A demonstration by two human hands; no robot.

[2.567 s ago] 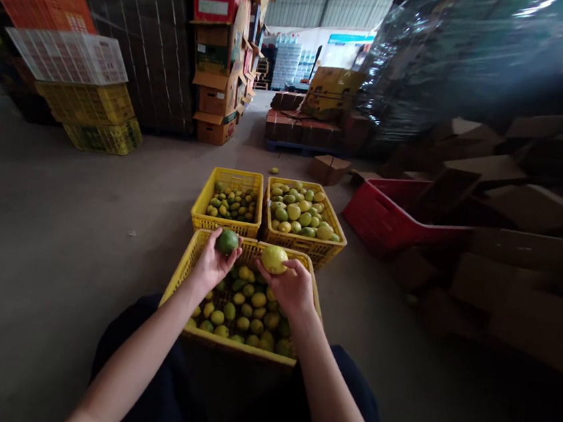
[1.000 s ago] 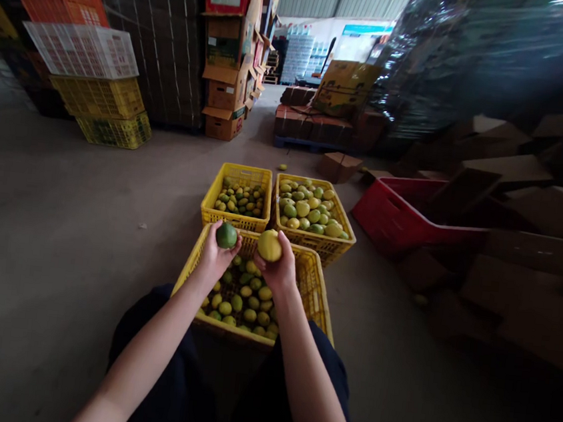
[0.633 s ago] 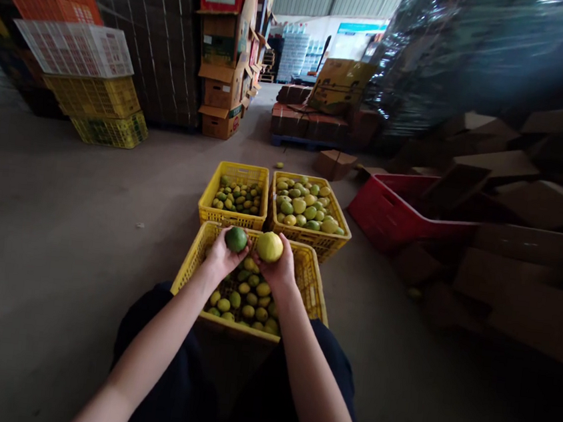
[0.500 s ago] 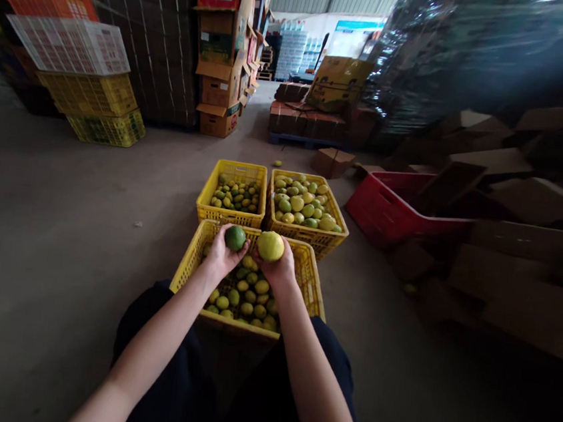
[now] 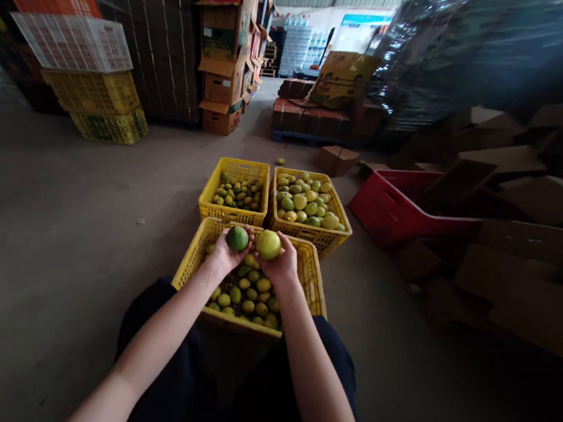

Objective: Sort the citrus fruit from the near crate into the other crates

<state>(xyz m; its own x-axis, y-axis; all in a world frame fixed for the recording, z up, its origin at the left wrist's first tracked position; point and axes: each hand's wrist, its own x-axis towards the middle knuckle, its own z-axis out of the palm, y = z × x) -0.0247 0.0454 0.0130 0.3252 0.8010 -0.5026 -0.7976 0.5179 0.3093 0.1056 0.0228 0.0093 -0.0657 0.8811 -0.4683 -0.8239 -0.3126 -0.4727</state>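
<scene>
My left hand (image 5: 227, 257) holds a dark green lemon (image 5: 237, 238) on its palm, fingers curled round the underside. Close beside it, my right hand (image 5: 284, 263) grips a larger, yellow-green lemon (image 5: 268, 244). Both hands are over the near yellow crate (image 5: 321, 283), where several green and yellow lemons (image 5: 251, 294) lie; my forearms hide part of them. Behind it stand two more yellow crates: the left one (image 5: 230, 217) holds small, darker fruit, and the right one (image 5: 331, 240) is heaped with bigger, yellower fruit.
A red crate (image 5: 390, 216) stands to the right beside a heap of cardboard (image 5: 530, 284). Stacked crates (image 5: 107, 92) are at the left. Further back are a column of cartons (image 5: 221, 87) and a loaded pallet (image 5: 311, 120). One loose fruit (image 5: 280, 161) lies on the floor.
The yellow-green lemon has turned slightly in my right hand, and the two fruits are a little closer together. The whole view has shifted slightly.
</scene>
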